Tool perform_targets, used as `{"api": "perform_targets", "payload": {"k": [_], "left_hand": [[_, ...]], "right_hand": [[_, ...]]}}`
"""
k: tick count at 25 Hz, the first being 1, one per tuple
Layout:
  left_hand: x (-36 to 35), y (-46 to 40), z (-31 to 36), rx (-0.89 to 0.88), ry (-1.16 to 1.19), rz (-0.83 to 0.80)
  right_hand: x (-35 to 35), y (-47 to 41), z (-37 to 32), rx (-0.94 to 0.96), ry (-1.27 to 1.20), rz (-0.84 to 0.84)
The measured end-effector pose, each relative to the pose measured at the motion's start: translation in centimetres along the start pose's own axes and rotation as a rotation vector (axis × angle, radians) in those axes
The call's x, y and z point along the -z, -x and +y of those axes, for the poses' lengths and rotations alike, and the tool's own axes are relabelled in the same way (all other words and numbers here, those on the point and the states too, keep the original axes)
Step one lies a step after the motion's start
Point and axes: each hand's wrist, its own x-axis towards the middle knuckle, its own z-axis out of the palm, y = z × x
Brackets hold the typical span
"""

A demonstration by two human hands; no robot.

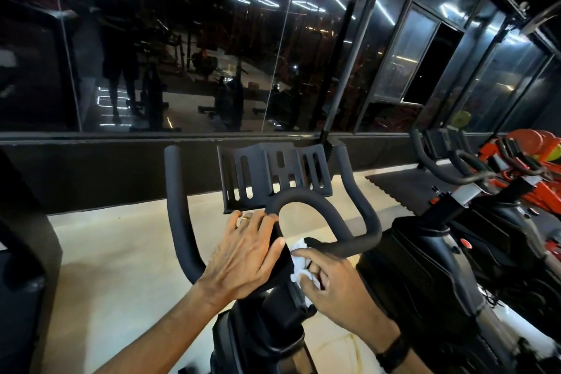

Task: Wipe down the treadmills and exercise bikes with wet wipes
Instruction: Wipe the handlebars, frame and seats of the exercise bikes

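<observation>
A black exercise bike stands right in front of me, its foam-covered handlebar curving up on both sides, with a slotted black tablet holder at the middle. My left hand lies over the left side of the handlebar's centre loop, fingers wrapped round the bar. My right hand grips a crumpled white wet wipe and presses it against the inside of the handlebar centre, just above the stem.
A second black bike stands close on the right, with orange machines behind it. A dark glass wall and low black ledge run across the front. Pale floor lies to the left, beside a dark machine at the left edge.
</observation>
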Motion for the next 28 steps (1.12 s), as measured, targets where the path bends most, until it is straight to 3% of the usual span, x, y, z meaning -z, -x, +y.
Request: {"api": "perform_targets", "payload": {"k": [7,14,24,28], "left_hand": [[-1.2,-1.8,1.4,0.01,0.122,0.018],[-2.6,-3.3,2.9,0.109,0.186,0.058],[-2.5,-3.0,2.8,0.17,0.205,0.115],[-2.4,-2.9,2.8,0.171,0.187,0.102]], "right_hand": [[1.4,-1.9,0.6,-0.115,-0.034,0.136],[5.1,-4.3,3.6,-0.522,0.322,0.27],[0.9,-8.2,-0.4,-0.347,0.301,-0.073],[1.7,-8.8,2.2,-0.428,0.479,0.042]]}}
